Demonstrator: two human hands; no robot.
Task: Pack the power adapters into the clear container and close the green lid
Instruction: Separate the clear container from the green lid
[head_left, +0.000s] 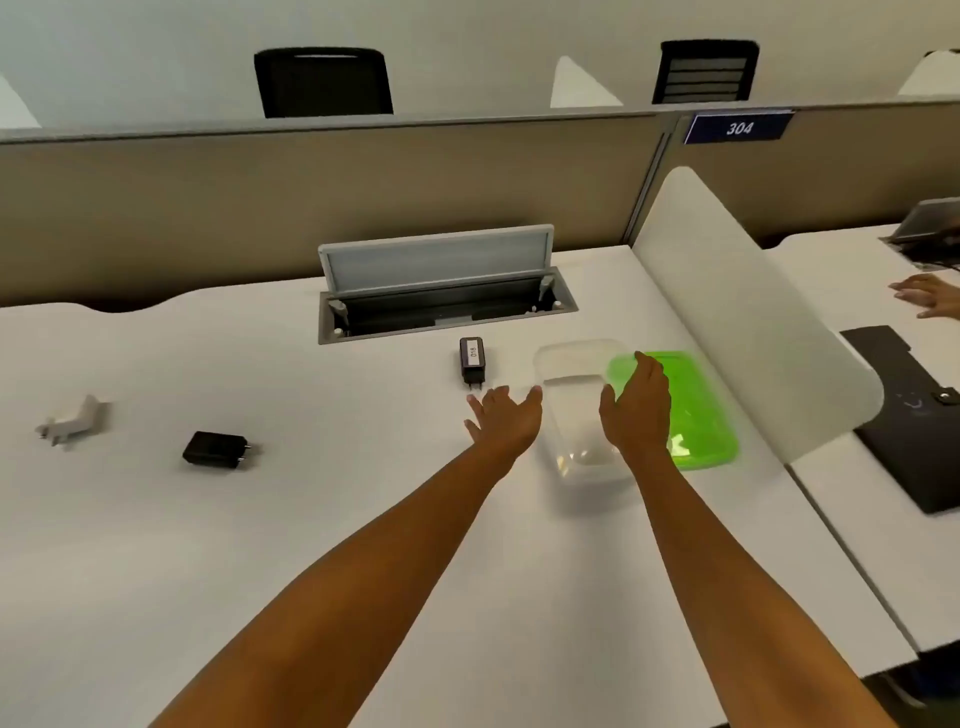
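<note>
Both hands are open with fingers spread and hold nothing. The left hand (506, 418) is at the left side of the clear container (582, 410), the right hand (636, 408) at its right side. The container looks empty. The green lid (696, 410) lies just beside it. Three adapters lie on the white worktop (260, 519): a labelled black adapter (471, 359) near the left hand, another black adapter (215, 450) and a white adapter (72, 421) far left.

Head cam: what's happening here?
A person is reaching over a white desk with both hands open. The left hand and right hand flank a clear container, which looks empty. Its green lid lies beside it, partly under the right hand. Two black adapters and a white one lie on the desk, not yet packed.
</note>
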